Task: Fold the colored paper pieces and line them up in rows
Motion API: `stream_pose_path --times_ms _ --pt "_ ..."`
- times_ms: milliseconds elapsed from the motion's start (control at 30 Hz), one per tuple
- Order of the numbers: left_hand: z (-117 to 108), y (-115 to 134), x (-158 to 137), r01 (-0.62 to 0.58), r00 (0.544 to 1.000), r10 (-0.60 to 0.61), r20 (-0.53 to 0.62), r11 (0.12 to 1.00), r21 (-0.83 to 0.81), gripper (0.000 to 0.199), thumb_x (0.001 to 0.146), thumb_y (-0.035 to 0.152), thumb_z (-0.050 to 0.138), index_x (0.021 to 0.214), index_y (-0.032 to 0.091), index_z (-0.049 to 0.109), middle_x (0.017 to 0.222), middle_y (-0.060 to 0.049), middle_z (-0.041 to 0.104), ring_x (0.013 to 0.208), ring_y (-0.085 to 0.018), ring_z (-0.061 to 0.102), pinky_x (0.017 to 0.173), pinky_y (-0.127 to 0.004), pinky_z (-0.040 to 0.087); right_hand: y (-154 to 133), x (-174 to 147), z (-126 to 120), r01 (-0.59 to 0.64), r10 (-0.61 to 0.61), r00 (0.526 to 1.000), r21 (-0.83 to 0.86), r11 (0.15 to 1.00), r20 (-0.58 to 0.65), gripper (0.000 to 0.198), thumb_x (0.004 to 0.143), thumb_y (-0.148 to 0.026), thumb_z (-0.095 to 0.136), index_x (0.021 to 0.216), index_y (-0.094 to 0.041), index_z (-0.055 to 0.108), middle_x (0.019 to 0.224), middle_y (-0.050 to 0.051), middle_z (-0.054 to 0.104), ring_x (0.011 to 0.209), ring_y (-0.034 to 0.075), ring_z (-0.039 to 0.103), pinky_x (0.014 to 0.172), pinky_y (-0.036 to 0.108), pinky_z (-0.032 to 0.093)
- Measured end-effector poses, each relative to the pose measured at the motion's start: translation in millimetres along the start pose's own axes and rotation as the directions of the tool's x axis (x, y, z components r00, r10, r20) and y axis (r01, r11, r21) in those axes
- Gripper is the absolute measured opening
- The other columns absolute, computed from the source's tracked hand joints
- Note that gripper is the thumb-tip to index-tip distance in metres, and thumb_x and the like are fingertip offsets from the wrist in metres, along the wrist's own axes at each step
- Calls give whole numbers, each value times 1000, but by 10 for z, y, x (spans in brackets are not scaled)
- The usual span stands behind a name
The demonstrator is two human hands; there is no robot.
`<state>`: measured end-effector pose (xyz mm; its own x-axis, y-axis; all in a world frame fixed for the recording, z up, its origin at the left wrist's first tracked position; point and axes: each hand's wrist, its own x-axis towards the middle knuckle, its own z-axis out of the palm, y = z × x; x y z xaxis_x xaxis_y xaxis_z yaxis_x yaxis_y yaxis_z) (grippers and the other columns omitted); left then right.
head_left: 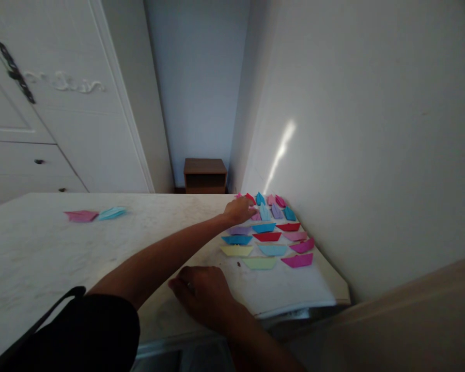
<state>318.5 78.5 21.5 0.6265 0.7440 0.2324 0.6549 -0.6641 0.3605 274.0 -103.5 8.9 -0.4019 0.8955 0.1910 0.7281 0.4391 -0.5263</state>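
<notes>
My left hand (238, 211) reaches across to the far right of the table, its fingers closed at a small pink folded paper piece (255, 215). Around it stand other upright folded papers, among them a light blue one (264, 212) and a purple one (276, 211). Nearer to me lie rows of flat paper boats, including a red boat (267, 236), a yellow boat (236, 251) and a pale green boat (259, 263). My right hand (207, 297) rests by the table's near edge with curled fingers; whatever they may hold is hidden.
The white table (170, 232) runs along a wall (352, 129) on the right. A pink folded paper (81, 216) and a light blue folded paper (111, 213) lie at the far left. Beyond are a white wardrobe (81, 119) and a brown nightstand (205, 166).
</notes>
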Motion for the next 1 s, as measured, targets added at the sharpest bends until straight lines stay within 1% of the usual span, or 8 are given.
stream_pose_path --times_ms 133,300,400,500,633,733,867,1000 --pt "-206 -79 -275 -17 999 16 -39 1000 -23 29 85 36 56 103 18 71 108 -9 71 101 -25 64 88 -35 49 17 -6 30 11 -11 1000 9 1000 -13 31 96 -39 47 82 -19 66 82 4 73 73 17 67 63 25 37" --pt "-507 -317 -855 -13 997 8 -73 998 -60 21 83 26 55 90 18 73 94 -5 74 84 -18 67 81 -28 49 28 -27 49 34 -31 998 64 997 -52 25 94 -33 51 79 -18 65 77 2 71 69 14 62 62 24 34" --pt "-680 -493 -1303 90 984 -116 -139 979 -183 23 84 27 52 86 17 73 86 -4 75 67 -14 65 68 -24 49 32 -37 66 40 -32 996 100 994 -79 26 93 -30 52 74 -18 63 73 2 68 66 13 59 61 24 32" --pt "-840 -648 -1781 199 953 -252 -167 939 -281 24 83 30 52 84 17 73 79 -3 74 57 -13 61 57 -22 46 33 -38 71 42 -29 995 143 989 -94 26 93 -30 52 71 -17 61 70 1 66 63 12 56 59 23 31" --pt "-1014 -809 -2397 300 906 -381 -182 884 -358 26 83 34 52 85 17 72 72 -3 71 58 -14 60 53 -21 43 33 -25 45 -10 21 999 232 973 -46 30 93 -33 49 71 -17 62 67 0 65 62 12 56 60 23 33" --pt "-1089 -928 -2785 331 881 -429 -199 860 -388 28 83 37 52 82 17 72 68 -2 69 58 -14 58 52 -22 41 18 17 31 -86 91 996 272 959 -5 32 92 -36 48 70 -17 63 64 0 64 59 12 55 57 23 34" --pt "-1109 -1075 -3105 337 849 -479 -224 816 -470 27 82 38 54 78 19 72 62 -1 65 56 -14 55 52 -22 38 -114 221 63 -102 101 995 324 941 18 35 90 -36 49 64 -18 60 59 0 62 54 12 53 53 23 35" --pt "-1094 -1138 -3179 301 841 -501 -206 749 -591 26 81 39 56 77 18 71 62 0 66 57 -15 57 53 -23 40 -356 717 161 23 0 997 324 946 -73 23 88 -32 51 75 -18 64 70 1 66 62 13 58 59 24 41"
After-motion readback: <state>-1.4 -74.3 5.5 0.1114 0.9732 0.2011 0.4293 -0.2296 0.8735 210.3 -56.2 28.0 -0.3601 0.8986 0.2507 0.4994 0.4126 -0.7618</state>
